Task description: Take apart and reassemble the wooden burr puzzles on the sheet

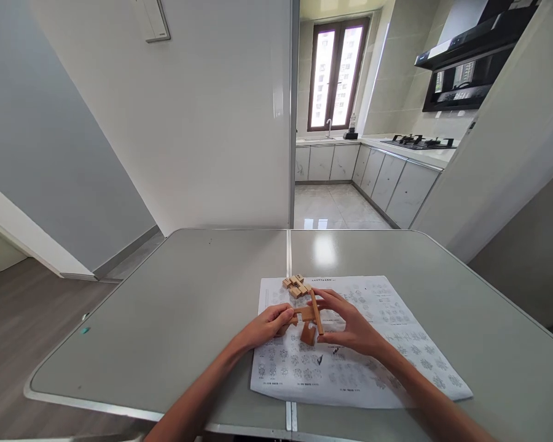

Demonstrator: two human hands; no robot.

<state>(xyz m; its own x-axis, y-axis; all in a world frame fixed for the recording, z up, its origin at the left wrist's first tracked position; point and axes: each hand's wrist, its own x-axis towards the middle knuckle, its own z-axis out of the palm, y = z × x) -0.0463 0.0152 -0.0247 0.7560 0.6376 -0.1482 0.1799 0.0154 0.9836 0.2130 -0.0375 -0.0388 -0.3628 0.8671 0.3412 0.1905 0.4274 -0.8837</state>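
Both hands hold a partly built wooden puzzle (311, 318) of crossed, notched sticks just above a printed instruction sheet (378, 362). My left hand (268, 325) pinches the left end of a horizontal stick. My right hand (350, 324) curls round the right side, its fingers against an upright stick. A small pile of loose wooden pieces (297, 286) lies on the sheet's far edge, just beyond the hands.
The sheet lies on a grey folding table (166, 319) with a metal rim and a centre seam. A white wall stands behind the table, and a doorway opens onto a kitchen (350, 184) with cabinets and a stove.
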